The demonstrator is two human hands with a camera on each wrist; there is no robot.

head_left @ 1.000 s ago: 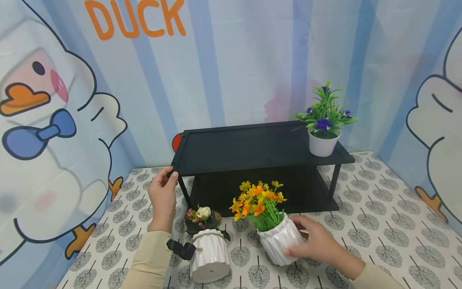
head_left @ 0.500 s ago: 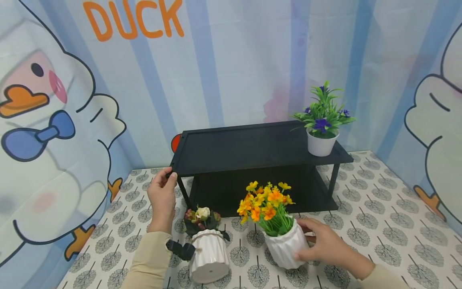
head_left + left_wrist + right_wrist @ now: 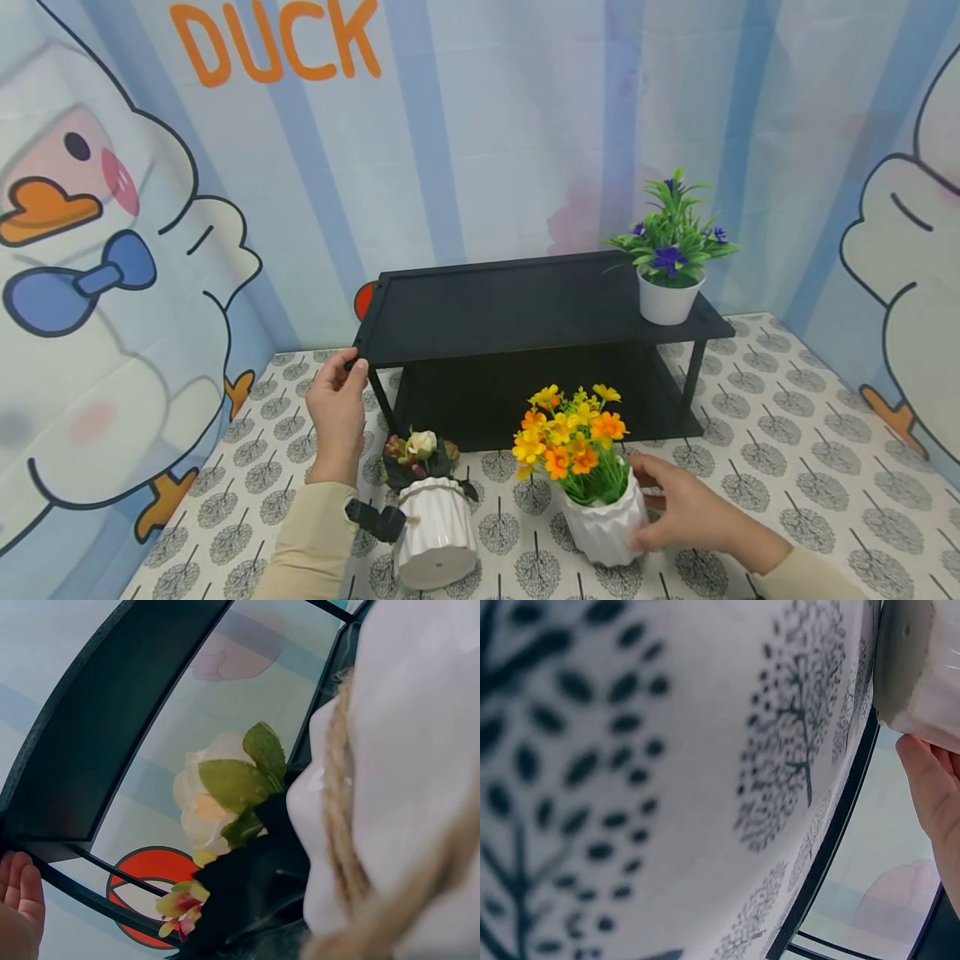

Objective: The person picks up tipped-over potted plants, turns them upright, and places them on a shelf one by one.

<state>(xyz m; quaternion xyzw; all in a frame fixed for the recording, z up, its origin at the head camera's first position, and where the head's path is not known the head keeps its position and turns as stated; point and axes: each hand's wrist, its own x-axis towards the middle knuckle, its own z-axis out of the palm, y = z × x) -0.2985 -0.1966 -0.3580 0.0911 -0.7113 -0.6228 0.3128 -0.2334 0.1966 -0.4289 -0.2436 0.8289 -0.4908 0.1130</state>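
At the front left corner of a black two-tier shelf (image 3: 480, 321), my left hand (image 3: 337, 408) grips the top board's edge between thumb and fingers. My right hand (image 3: 678, 508) holds a white ribbed flowerpot (image 3: 607, 521) from its right side; the pot leans left and carries yellow and orange artificial flowers (image 3: 570, 433). In the right wrist view the fingertips (image 3: 915, 754) press against this pot near its base. Beside my left forearm lies a second white ribbed pot (image 3: 437, 533), base toward me, with a twine band and a cream rose (image 3: 206, 795).
On the shelf's right end stands a small white pot (image 3: 667, 300) with green leaves and purple flowers. A tree-patterned cloth (image 3: 780, 467) covers the table. Behind it hangs a blue striped duck curtain (image 3: 510, 133). A black wrist camera (image 3: 375, 518) sits beside the left sleeve.
My right hand has moved the pot of yellow and orange flowers right and slightly toward me, and it stands more upright. My left hand has stayed at the shelf corner.
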